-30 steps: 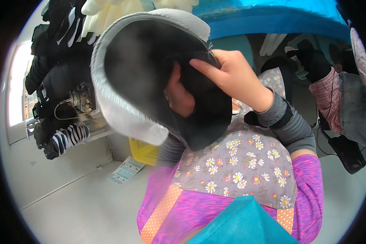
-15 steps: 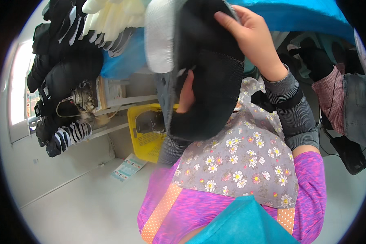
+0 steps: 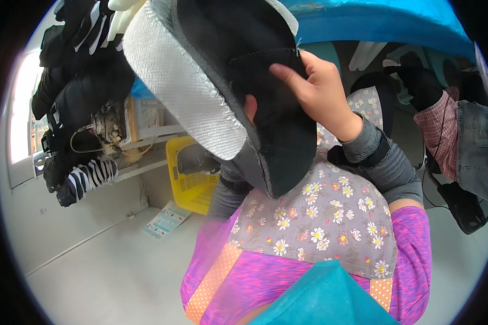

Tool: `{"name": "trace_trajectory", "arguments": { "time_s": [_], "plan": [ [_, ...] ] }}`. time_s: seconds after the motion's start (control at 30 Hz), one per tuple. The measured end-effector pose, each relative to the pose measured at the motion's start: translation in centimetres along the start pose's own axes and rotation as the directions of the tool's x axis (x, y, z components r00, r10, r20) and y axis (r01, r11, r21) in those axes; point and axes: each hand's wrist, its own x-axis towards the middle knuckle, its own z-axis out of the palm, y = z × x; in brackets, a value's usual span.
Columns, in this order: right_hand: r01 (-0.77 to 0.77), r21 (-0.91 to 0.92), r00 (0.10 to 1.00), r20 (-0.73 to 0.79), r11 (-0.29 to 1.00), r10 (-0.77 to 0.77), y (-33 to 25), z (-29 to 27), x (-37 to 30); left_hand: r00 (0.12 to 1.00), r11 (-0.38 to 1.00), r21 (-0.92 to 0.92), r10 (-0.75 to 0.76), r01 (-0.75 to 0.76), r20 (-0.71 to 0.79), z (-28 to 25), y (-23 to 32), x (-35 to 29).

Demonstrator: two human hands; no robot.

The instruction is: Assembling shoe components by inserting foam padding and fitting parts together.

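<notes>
Up in front of my chest I hold a black shoe upper [image 3: 284, 130], stitched along its seams, with a broad white woven flap [image 3: 184, 81] on its left side. My right hand [image 3: 324, 95] pinches its right edge, the thumb lying on the inner black face. Of my left hand [image 3: 250, 108] only the thumb shows, inside the fold; its fingers are hidden behind the piece. The upper is tilted, its lower end over my flowered apron [image 3: 314, 216].
A yellow basket [image 3: 172, 157] with a dark piece in it stands at left. Beyond it are a machine [image 3: 111, 129] and stacked black pieces [image 3: 87, 92]. A blue cover [image 3: 379, 21] drapes across the back. Another person's jeans [image 3: 476, 141] show at right; a printed sheet [image 3: 167, 219] lies on the floor.
The shoe upper has turned and tilted, bringing more of its white woven flap into sight. My right hand has come down a little along the edge.
</notes>
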Motion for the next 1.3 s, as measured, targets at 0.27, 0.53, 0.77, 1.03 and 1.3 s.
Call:
{"name": "trace_trajectory", "arguments": {
  "time_s": [0.27, 0.53, 0.77, 1.03, 1.3],
  "plan": [
    [-0.135, 0.229, 0.986, 0.124, 0.964, 0.109, 1.0, -0.1, 0.8, 0.994, 0.994, -0.098, -0.048, 0.057, 0.097, -0.1, -0.6, -0.1],
    [-0.255, 0.206, 0.964, 0.123, 0.945, 0.234, 1.9, 0.5, -0.2, 0.954, 0.957, -0.266, -0.037, 0.12, 0.298, 1.2, -0.8, 0.6],
    [-0.064, -0.013, 0.997, -0.048, 0.998, 0.063, 1.1, 2.4, -0.1, 0.993, 0.985, -0.168, 0.046, -0.028, 0.105, -0.8, -0.7, 0.6],
    [0.035, -0.218, 0.968, 0.251, 0.975, 0.021, 2.6, 3.0, -2.1, 0.992, 0.995, -0.017, 0.095, -0.097, -0.077, 2.3, 2.0, 0.9],
    [-0.316, 0.048, 0.866, 0.423, 0.948, 0.267, 5.6, -0.9, -3.9, 0.901, 0.93, 0.089, 0.368, -0.357, -0.232, -4.3, 3.0, -1.5]
  ]
}}
